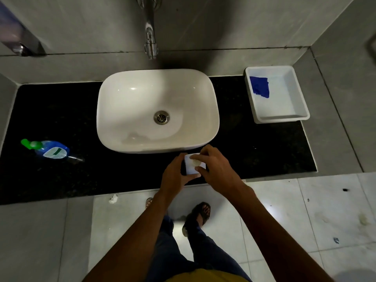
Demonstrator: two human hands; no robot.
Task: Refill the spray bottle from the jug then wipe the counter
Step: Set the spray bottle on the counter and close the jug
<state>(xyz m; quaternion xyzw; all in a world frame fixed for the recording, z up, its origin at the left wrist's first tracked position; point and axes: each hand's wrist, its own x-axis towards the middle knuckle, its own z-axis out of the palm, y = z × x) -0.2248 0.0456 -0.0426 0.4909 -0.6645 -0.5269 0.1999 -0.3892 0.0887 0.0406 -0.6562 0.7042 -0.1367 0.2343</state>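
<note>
A small white jug (191, 171) stands on the black counter (61, 119) just in front of the sink. My left hand (175, 177) grips its left side. My right hand (216, 169) is over it, with fingers curled on the pale round cap (196, 162) on top. A blue spray bottle (51, 150) with a green top lies on its side at the counter's left end, far from both hands. A blue cloth (260, 86) lies in a white tray (301, 117) at the counter's back right.
A white basin (114, 127) fills the counter's middle, with a chrome tap (151, 37) above it. Grey tiled walls close in the back and both sides. My legs and sandalled feet stand on the tiled floor below the counter edge, and a crumpled scrap (113, 199) lies there.
</note>
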